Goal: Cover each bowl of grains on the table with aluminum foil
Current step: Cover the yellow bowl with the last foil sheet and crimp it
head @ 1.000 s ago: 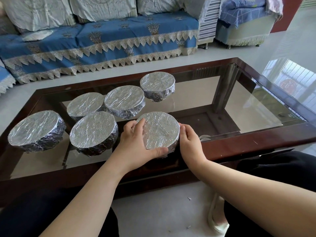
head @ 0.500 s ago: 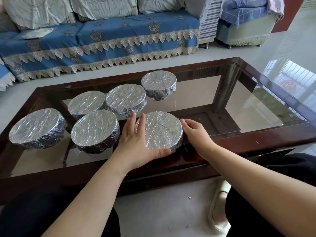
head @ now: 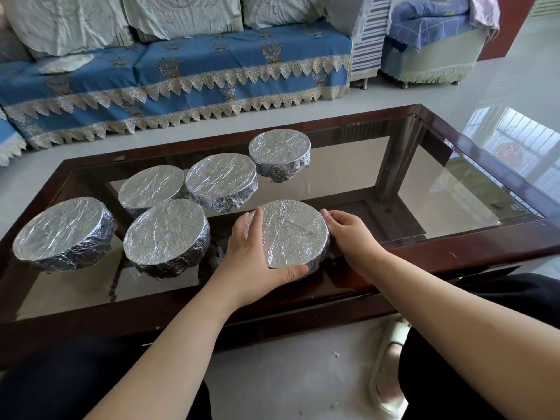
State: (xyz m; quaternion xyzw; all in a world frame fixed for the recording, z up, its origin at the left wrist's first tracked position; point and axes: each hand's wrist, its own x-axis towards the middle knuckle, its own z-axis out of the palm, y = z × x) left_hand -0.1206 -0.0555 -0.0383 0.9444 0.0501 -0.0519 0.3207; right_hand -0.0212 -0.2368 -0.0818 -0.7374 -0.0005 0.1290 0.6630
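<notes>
Nearest bowl: foil-wrapped, contents hidden, on the table at its near edge.
Left hand: fingers curled round its rim.
Right hand: cupping the opposite side.
Other five bowls: all foil-sealed.

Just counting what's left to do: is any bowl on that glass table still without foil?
No: all six bowls in view wear foil, including the nearest bowl between the left hand and right hand.
</notes>
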